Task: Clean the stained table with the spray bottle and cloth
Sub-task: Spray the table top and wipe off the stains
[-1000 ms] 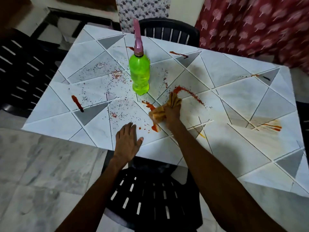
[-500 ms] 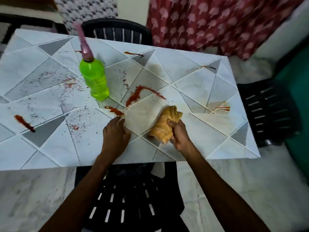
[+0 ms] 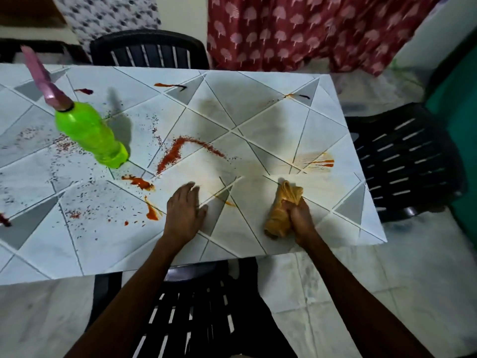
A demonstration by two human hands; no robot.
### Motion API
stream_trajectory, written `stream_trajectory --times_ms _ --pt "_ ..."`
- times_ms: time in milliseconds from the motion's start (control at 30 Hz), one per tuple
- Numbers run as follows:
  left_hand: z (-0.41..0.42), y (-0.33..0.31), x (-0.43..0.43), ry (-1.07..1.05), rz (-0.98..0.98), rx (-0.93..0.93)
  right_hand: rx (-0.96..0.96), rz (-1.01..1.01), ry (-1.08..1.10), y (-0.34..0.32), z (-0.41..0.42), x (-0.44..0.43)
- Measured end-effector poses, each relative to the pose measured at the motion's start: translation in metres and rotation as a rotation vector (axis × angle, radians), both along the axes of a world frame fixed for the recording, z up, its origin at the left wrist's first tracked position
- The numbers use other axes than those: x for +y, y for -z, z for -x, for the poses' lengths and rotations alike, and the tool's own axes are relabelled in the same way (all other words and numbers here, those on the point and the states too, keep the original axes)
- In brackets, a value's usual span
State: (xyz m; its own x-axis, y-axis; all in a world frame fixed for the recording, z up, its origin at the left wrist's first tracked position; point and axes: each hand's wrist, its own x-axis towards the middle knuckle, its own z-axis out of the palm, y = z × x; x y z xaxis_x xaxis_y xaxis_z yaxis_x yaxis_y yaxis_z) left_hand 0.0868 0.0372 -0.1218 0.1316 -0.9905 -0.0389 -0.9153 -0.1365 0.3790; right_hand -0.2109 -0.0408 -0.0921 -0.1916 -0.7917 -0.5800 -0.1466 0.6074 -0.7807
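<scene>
The white table [image 3: 253,117] with grey triangle pattern carries red stains: a curved streak of red powder [image 3: 180,151], red sauce blobs [image 3: 139,182], and an orange smear [image 3: 316,162] at the right. A green spray bottle [image 3: 90,134] with a pink nozzle stands at the left. My right hand [image 3: 300,215] grips a bunched orange-tan cloth [image 3: 281,208] pressed on the table near the front right. My left hand [image 3: 184,213] lies flat on the table, fingers together, holding nothing.
Black plastic chairs stand at the far side [image 3: 149,51], at the right [image 3: 405,161] and under the near edge [image 3: 196,306]. A red patterned curtain [image 3: 309,27] hangs behind. The floor is pale tile.
My right hand dragged the cloth from the table's middle toward the front right. My left hand moved further onto the table. The view swung to the right.
</scene>
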Motion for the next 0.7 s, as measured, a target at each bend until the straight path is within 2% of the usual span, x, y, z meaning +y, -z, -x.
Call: stream_trajectory --times_ms 133,267,467,567,700 --pt "-0.002 -0.001 -0.005 -0.106 -0.016 -0.02 -0.085 0.039 -0.203 0.049 -0.056 -0.039" --pt "-0.001 -0.007 -0.01 -0.229 0.012 -0.02 -0.165 0.031 -0.312 0.008 -0.146 -0.075" --pt "-0.003 -0.001 -0.017 -0.369 0.017 -0.054 -0.24 0.013 -0.584 0.006 -0.242 -0.125" --pt "-0.002 -0.003 -0.027 -0.423 0.036 -0.077 -0.286 -0.025 -0.676 0.009 -0.251 -0.144" --pt "-0.013 -0.008 -0.045 -0.46 0.016 -0.105 -0.293 -0.008 -0.693 -0.008 -0.216 -0.158"
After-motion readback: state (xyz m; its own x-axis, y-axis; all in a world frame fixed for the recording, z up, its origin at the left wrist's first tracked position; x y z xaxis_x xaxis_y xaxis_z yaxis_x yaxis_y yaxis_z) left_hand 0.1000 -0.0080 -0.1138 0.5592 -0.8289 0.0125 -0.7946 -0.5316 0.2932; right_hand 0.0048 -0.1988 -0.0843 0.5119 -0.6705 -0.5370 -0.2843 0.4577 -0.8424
